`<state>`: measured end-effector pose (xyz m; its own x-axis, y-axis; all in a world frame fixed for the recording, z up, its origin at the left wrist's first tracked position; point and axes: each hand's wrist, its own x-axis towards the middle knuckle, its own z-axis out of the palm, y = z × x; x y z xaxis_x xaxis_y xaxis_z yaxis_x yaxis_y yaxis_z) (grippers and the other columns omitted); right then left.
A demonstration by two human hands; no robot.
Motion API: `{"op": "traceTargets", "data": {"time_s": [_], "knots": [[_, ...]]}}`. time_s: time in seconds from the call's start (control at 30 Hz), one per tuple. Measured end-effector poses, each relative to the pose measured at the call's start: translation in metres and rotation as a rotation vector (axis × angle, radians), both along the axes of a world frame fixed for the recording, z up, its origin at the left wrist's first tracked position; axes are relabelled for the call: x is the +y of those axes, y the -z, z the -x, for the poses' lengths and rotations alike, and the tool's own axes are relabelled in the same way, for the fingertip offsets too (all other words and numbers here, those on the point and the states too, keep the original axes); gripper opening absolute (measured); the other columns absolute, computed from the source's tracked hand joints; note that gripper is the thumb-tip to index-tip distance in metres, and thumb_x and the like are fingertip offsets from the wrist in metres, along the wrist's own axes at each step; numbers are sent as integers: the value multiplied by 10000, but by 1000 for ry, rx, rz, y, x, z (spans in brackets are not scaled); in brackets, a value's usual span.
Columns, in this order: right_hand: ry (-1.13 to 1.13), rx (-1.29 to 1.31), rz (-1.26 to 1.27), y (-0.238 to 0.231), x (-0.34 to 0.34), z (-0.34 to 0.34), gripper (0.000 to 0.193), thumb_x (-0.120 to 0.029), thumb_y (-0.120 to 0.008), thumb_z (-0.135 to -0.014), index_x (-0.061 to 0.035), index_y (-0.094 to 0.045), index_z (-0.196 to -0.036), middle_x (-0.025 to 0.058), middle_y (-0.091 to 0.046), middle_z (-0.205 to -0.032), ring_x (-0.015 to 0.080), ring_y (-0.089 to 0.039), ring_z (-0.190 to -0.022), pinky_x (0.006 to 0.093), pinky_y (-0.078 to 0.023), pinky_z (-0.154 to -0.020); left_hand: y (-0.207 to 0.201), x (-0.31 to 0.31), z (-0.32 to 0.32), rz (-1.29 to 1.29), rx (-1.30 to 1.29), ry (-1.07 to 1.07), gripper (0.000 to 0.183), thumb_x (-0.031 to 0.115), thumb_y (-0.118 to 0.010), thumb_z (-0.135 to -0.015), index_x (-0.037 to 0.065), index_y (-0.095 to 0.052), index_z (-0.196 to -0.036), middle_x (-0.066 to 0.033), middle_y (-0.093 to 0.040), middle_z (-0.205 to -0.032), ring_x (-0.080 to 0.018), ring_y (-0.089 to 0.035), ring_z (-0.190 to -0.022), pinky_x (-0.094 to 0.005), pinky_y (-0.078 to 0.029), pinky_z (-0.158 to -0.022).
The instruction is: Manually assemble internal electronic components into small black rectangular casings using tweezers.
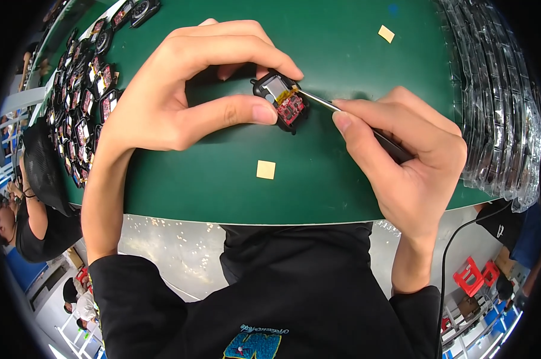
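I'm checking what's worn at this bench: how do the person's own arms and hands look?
The left hand and right hand show no gloves, and neither wrist shows a watch or bracelet. The forearms are bare below the black left sleeve and black right sleeve.

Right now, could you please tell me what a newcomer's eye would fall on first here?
Probably the small black device with its red board, held in the left hand above the green table, while the right hand holds a slim tool with its tip at the device's right edge. Next, perhaps, the crowd of similar devices at the table's left and the stacked clear plastic trays at its right.
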<state>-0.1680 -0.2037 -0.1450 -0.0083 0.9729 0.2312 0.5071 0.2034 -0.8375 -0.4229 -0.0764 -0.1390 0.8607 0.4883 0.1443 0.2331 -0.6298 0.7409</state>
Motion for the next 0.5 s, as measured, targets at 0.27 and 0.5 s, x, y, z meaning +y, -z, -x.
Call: {"op": "traceTargets", "data": {"time_s": [0.27,0.5], "knots": [[-22,16,-9,4,0,-1,151,74,-833,-892,33,-860,-1034,-5,-643,-762,28,-533,-641,214,-341,-566,2,4,1,-10,-9,46,520,229,-798,-803,-30,-798,-1254,-134,-738,-1090,-226,-648,-935,-329,-468,-791],[-37,-6,-22,4,-1,-3,163,90,-823,-900,41,-855,-1051,4,-650,-777,35,-556,-660,208,-367,-583,-3,3,1,30,37,26,522,209,-776,-799,-48,-792,-1252,-156,-730,-1102,-247,-665,-977,-337,-494,-839]]}}
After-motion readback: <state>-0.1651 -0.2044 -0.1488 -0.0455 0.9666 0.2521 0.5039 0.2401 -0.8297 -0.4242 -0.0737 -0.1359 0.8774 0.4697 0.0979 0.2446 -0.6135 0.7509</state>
